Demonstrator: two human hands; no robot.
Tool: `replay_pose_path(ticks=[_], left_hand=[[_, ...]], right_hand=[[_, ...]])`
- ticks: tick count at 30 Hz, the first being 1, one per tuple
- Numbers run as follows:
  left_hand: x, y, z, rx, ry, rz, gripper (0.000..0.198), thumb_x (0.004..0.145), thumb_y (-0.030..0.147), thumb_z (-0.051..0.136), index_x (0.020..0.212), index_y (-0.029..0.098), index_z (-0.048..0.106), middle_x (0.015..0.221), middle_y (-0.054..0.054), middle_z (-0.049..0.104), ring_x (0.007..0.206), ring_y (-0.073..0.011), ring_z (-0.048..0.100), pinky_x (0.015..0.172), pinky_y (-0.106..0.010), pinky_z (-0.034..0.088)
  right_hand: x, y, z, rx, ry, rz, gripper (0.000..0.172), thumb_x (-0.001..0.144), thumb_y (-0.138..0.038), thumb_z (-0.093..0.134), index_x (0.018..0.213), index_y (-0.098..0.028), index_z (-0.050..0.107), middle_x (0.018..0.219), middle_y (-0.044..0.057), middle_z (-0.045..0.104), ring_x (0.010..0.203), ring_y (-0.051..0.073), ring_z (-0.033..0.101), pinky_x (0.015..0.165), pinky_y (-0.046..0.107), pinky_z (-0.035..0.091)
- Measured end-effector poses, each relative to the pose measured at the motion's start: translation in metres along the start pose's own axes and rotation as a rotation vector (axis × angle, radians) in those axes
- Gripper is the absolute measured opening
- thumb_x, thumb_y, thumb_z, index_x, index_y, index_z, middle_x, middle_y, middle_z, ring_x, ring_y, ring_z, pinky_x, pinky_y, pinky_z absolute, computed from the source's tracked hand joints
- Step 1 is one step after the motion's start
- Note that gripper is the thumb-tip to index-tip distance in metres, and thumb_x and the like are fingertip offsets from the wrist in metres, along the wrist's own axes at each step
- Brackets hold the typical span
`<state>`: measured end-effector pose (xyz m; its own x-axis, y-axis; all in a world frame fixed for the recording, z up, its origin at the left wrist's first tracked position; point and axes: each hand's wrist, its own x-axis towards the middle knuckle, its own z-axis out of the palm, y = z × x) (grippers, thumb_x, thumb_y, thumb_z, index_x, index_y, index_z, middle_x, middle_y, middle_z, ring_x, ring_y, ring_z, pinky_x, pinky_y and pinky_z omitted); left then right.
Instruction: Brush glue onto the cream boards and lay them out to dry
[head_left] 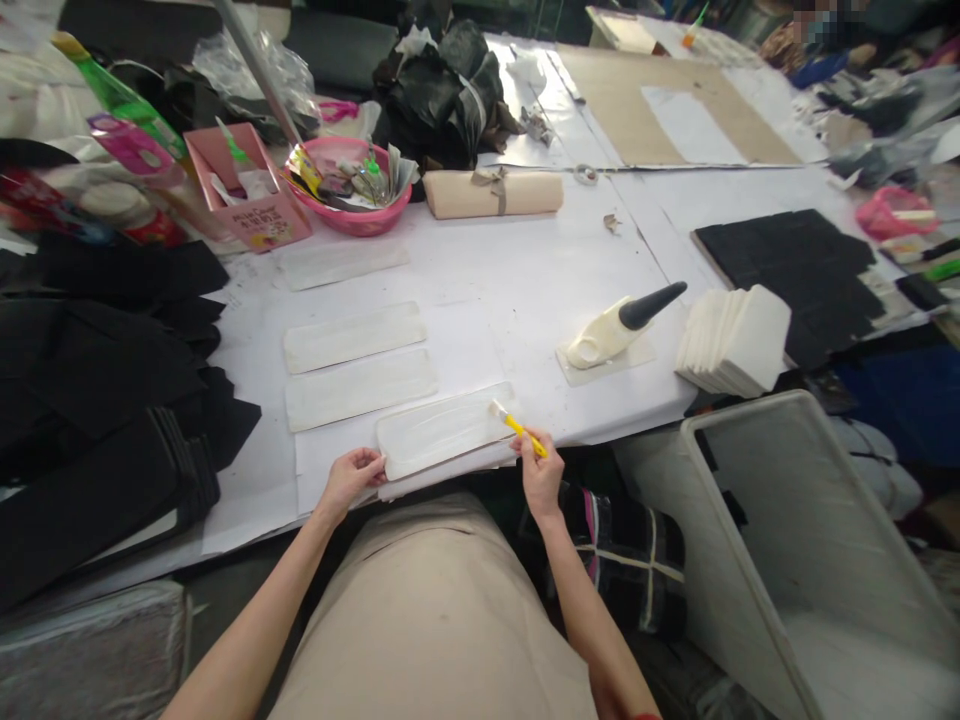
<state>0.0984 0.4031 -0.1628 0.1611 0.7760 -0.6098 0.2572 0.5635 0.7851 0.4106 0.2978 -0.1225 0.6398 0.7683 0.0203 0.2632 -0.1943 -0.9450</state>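
My right hand (541,474) grips a small brush with a yellow handle (514,424). Its pale bristles touch the right part of a white rounded strip (442,430) at the table's front edge. Between thumb and fingers, my left hand (355,480) pinches the strip's lower left corner. Streaks run along the strip's surface. Farther back lie more such pieces, a white strip (360,390) and another white strip (356,337). To the right, a cream-coated bottle with a black tapered nozzle (607,330) lies tilted on a small clear sheet.
Black cut pieces (97,370) pile up at the left. At the back stand a pink box (247,195), a pink basin (349,215) and a tied beige roll (495,193). A stack of white pieces (731,340) sits at the right, above a large grey bin (750,560).
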Motion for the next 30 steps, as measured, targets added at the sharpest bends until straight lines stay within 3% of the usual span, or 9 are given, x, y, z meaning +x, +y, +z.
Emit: replay_pose_path(ticks=[2,7,9,13,18,24,30], left_hand=[[-0.001,0.002,0.0,0.015,-0.003,0.009,0.041,0.06,0.052,0.078,0.068,0.015,0.062,0.055,-0.002,0.067,0.051,-0.0134,0.062,0.053,-0.023,0.052],[0.0,0.003,0.0,0.029,-0.008,0.011,0.041,0.06,0.052,0.078,0.066,0.015,0.061,0.054,-0.002,0.066,0.051,-0.0143,0.062,0.052,-0.024,0.052],[0.001,0.0,-0.001,0.017,-0.016,0.007,0.04,0.062,0.052,0.077,0.067,0.016,0.061,0.055,-0.001,0.066,0.05,-0.0137,0.062,0.052,-0.024,0.052],[0.004,-0.005,-0.003,0.008,-0.034,0.003,0.039,0.064,0.052,0.076,0.069,0.016,0.061,0.056,-0.001,0.067,0.05,-0.0136,0.062,0.053,-0.024,0.052],[0.004,-0.003,-0.002,0.014,-0.026,-0.006,0.039,0.064,0.052,0.076,0.07,0.016,0.061,0.054,-0.002,0.066,0.05,-0.0153,0.062,0.051,-0.025,0.051],[0.006,0.0,-0.002,-0.004,-0.055,-0.047,0.04,0.061,0.053,0.076,0.067,0.017,0.06,0.054,-0.003,0.067,0.051,-0.0154,0.062,0.052,-0.025,0.05],[0.0,0.011,-0.003,-0.004,-0.065,-0.034,0.033,0.064,0.048,0.074,0.065,0.018,0.059,0.05,0.001,0.061,0.046,-0.0132,0.055,0.048,-0.024,0.044]], right_hand=[[0.001,0.003,0.012,0.019,-0.046,0.014,0.031,0.093,-0.043,0.049,0.105,-0.017,0.062,0.083,0.007,0.071,0.075,0.02,0.07,0.074,0.034,0.058],[0.018,0.012,0.0,-0.043,0.269,0.031,0.035,0.092,-0.044,0.051,0.105,-0.013,0.06,0.081,0.008,0.07,0.071,0.02,0.07,0.072,0.034,0.059],[0.013,0.009,-0.008,-0.072,0.205,-0.002,0.033,0.093,-0.042,0.051,0.107,-0.014,0.061,0.085,0.008,0.07,0.075,0.02,0.071,0.074,0.034,0.058],[-0.01,0.0,-0.02,-0.163,-0.063,-0.033,0.027,0.094,-0.038,0.05,0.107,-0.017,0.063,0.089,0.007,0.07,0.08,0.02,0.07,0.078,0.034,0.056],[-0.023,-0.006,-0.031,-0.268,0.119,-0.014,0.031,0.095,-0.04,0.048,0.11,-0.017,0.062,0.092,0.008,0.07,0.083,0.022,0.07,0.079,0.036,0.057],[-0.037,-0.01,-0.015,-0.139,-0.16,0.028,0.026,0.094,-0.039,0.05,0.107,-0.019,0.063,0.092,0.007,0.071,0.083,0.022,0.071,0.075,0.034,0.058],[-0.023,-0.006,-0.034,-0.254,0.2,0.051,0.031,0.093,-0.042,0.052,0.109,-0.017,0.061,0.088,0.009,0.071,0.077,0.023,0.071,0.075,0.039,0.058]])
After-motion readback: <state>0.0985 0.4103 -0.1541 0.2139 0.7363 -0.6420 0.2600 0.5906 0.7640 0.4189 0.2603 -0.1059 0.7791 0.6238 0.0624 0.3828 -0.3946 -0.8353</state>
